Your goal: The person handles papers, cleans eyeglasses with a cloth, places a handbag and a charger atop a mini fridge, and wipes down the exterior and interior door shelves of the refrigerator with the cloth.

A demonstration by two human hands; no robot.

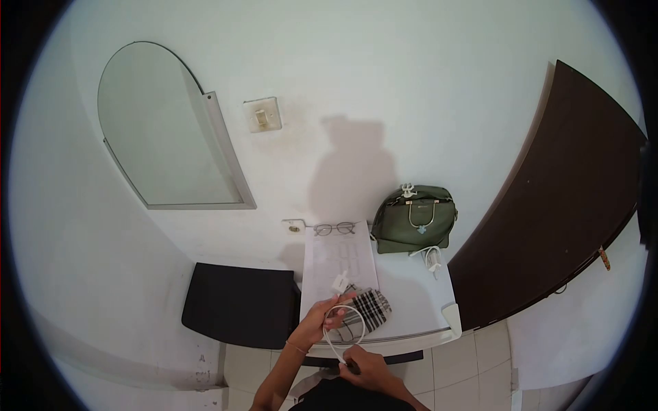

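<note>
A white charging cable (pixel 361 322) hangs in a loop between my hands over the front of a white table (pixel 411 294). My left hand (pixel 319 322) is closed on the cable, near the white charger plug (pixel 340 282) that sticks up beyond the fingers. Lower and nearer my body, my right hand (pixel 368 371) pinches the cable's other stretch; its end is hidden by the fingers. Behind the loop lies a black-and-white plaid cloth item (pixel 373 307), partly covered by my left hand and the cable. I cannot tell what kind of item it is.
Glasses (pixel 334 229) rest on a white sheet (pixel 329 257) at the table's back. A green handbag (pixel 415 222) stands at the back right, with a coiled white cord (pixel 432 259) before it. Left is a black box-like surface (pixel 240 305); right, a dark door (pixel 548 198).
</note>
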